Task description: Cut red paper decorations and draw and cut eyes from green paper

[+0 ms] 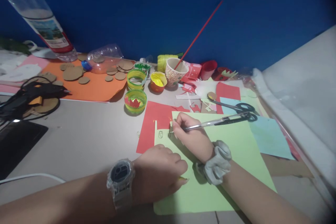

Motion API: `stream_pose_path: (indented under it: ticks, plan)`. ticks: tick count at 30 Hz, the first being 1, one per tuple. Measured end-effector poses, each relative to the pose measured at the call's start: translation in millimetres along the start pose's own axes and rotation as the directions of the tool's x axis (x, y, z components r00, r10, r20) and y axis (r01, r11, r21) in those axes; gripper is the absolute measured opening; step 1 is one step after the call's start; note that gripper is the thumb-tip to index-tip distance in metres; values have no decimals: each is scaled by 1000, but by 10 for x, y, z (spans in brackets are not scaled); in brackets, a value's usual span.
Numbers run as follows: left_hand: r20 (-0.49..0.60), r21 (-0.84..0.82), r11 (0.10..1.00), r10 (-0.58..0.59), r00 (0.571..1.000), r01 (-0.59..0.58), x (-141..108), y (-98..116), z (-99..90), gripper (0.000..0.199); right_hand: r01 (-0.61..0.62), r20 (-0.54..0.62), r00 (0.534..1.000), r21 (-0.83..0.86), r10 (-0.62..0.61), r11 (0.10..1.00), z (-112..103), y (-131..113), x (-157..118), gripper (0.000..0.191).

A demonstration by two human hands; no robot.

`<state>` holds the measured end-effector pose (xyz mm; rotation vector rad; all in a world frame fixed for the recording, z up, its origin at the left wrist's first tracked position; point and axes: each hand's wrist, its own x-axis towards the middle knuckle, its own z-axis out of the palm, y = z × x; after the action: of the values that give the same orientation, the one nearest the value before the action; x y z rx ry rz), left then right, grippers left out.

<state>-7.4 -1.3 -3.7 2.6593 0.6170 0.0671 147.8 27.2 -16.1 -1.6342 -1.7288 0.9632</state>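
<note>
My right hand [193,133] grips a clear-barrelled black pen [223,120], its tip down on the upper left of a light green paper sheet [236,175]. Beside the tip are small dark ring-shaped drawings [160,134]. My left hand [160,166] lies on the sheet's left side with its fingers curled in. A bit of yellow shows by its thumb, too small to name. Partly under the green sheet lies a red paper [147,129]. A grey watch is on my left wrist and a grey scrunchie on my right.
Behind stand green tape rings [135,102], an orange cup with yellow inside [158,82] and a patterned cup [176,73] holding a red stick. Scissors [236,106] lie right on blue paper. Left are a bottle [49,28], cardboard discs [72,73], a glue gun [34,94] and a phone [21,143].
</note>
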Motion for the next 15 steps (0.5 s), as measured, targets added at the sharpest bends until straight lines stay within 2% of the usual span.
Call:
stream_pose_path:
  ticks: [7, 15]
  plan:
    - [2, 5, 1000, 8, 1000, -8, -4, -9, 8, 23, 26, -29, 999, 12, -26, 1000, -10, 6, -28, 27]
    - [-28, -14, 1000, 8, 1000, -8, -6, -8, 28, 21, 16, 6, 1000, -21, -15, 1000, -4, -31, -22, 25]
